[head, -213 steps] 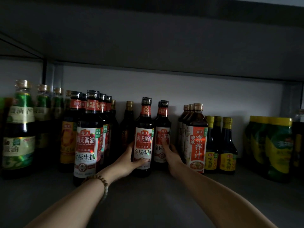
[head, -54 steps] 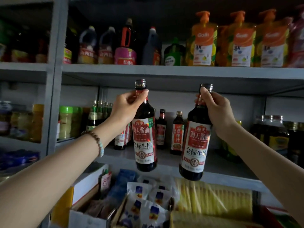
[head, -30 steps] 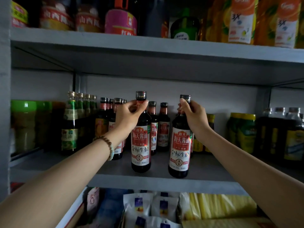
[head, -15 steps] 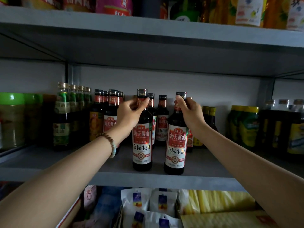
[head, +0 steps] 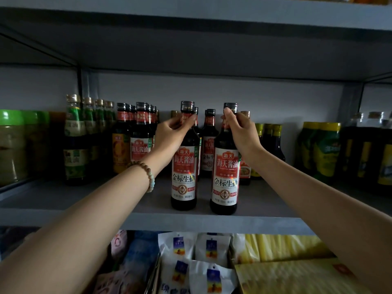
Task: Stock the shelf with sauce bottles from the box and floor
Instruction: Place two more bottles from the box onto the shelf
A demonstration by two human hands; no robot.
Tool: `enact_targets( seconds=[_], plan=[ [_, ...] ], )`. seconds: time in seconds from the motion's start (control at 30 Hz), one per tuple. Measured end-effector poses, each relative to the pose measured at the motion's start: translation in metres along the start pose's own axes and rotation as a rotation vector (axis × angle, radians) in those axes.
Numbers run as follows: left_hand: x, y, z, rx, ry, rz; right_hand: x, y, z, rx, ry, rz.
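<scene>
L hand (head: pixel 169 134) pinches left bottle (head: pixel 183 172) neck, R hand (head: pixel 241 135) right bottle (head: pixel 226 177) — near shelf (head: pixel 265 200) lip; neck-high shove could tip them.

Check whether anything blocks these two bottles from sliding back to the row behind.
Nothing visible does. The left hand and right hand grip the left bottle and right bottle by the neck; only bare shelf separates them from the back row.

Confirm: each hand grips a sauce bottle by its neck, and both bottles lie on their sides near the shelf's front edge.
Not lying: the head view shows the left bottle and right bottle standing upright there, left hand and right hand gripping their necks.
</scene>
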State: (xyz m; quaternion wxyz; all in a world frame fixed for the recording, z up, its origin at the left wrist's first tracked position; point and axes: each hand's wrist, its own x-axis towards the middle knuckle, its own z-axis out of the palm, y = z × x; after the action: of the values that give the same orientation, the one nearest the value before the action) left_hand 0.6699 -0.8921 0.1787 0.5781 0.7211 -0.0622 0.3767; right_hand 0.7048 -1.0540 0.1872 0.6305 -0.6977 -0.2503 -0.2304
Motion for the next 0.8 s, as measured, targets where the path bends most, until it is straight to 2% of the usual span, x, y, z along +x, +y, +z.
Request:
enact_targets(
  seconds=[0.1, 0.3, 0.4, 0.57, 0.8],
  plan=[
    [-0.008, 0.002, 0.0, 0.013, -0.024, -0.03, -0.005, 0.005, -0.005, 0.001, -0.06, 0.048],
    [-0.042, -0.027, -0.027, 0.188, -0.297, -0.162, -0.046, 0.032, -0.029, -0.057, -0.301, 0.256],
    [-0.057, -0.042, -0.038, 0.319, -0.424, -0.216, -0.062, 0.05, -0.031, -0.098, -0.352, 0.282],
    [-0.054, -0.052, -0.036, 0.254, -0.372, -0.177, -0.066, 0.068, -0.027, -0.041, -0.24, 0.203],
    [-0.037, -0.058, -0.014, 0.227, -0.348, -0.185, -0.045, 0.088, -0.019, -0.093, -0.237, 0.179]
  ],
)
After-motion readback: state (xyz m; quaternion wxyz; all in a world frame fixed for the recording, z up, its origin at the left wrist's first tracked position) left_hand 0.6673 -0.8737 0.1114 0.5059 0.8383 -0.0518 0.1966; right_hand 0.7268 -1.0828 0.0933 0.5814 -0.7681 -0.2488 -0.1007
